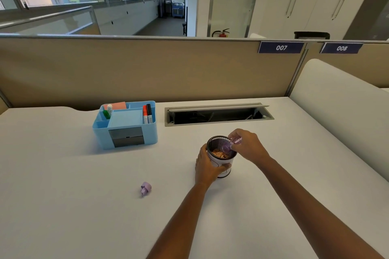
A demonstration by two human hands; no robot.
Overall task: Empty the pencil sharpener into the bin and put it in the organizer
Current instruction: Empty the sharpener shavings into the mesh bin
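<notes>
A small round mesh bin (212, 143) with a white wrap stands on the desk, with pencil shavings inside. My left hand (207, 166) grips its side. My right hand (248, 145) holds the clear purple sharpener cup (230, 145) tilted, mouth down, over the bin's rim. The sharpener's lilac top part (145, 188) lies on the desk to the left, apart from both hands. The light blue organizer (126, 124) sits further back left.
The organizer holds markers (147, 113), a green-capped stick and a pink pad. An open cable tray (216, 114) is set into the desk behind the bin. A beige partition runs along the back; a white divider (336, 111) rises at right.
</notes>
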